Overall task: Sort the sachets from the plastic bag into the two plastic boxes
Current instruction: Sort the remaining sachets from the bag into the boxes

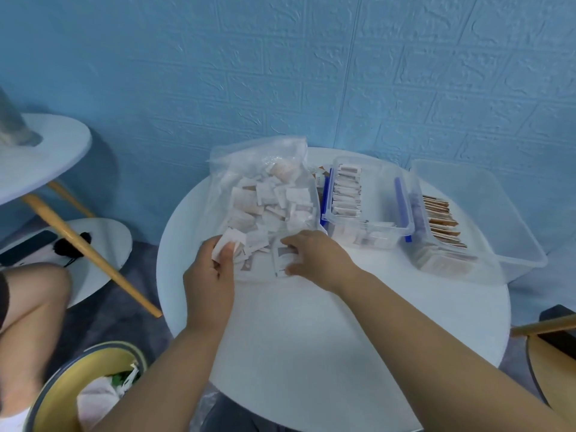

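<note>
Both hands [209,275] [314,255] pinch flat papery sachets [282,260].

Clear plastic bag [224,160] slumped on the left, mouth open toward the near side, crammed with little white sachets [268,207], some spilling out. Blue-clipped clear box [389,169] right beside it, upright sachets [346,194] filed inside. Bigger clear box [498,213] far right, brownish sachets [442,222] rowed along its left wall.
</note>
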